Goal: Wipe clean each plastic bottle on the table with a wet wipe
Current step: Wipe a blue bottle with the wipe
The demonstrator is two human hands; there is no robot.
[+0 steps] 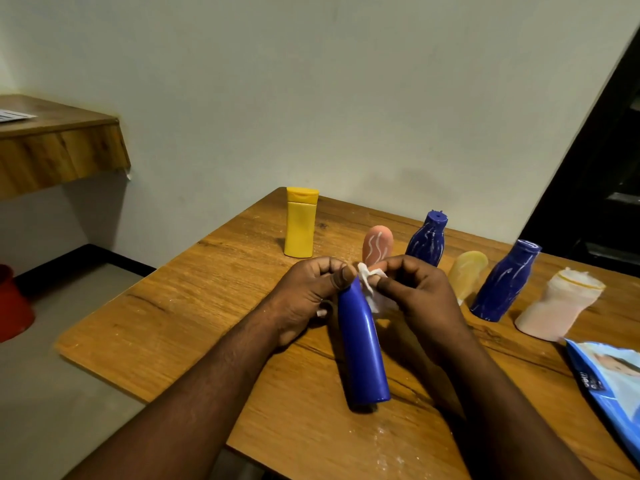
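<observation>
Lettering on the wipe pack (609, 379), low and to the right of my right wrist, is white on blue but too blurred to read. My left hand (308, 296) grips the blue bottle (362, 344) near its top, fingers curled round it and thumb along the neck. My right hand (415, 292) pinches the wet wipe (370, 289), a crumpled white wad, against that same top end. The bottle is smooth, solid blue and tapered, tilted with its flat base towards me, low over the table (173, 306); I cannot tell whether it touches. Just beyond my fingertips stands the orange bottle (378, 244) with white squiggles. Further out and left is the yellow bottle (300, 221), upright with its cap closed. Right of my right knuckles are a streaked dark blue bottle (426, 240), a pale yellow bottle (467, 271), a second dark blue bottle (504, 280) and a pale pink bottle (561, 308). Left of my left hand bare wood runs out to the table's rounded edge.
</observation>
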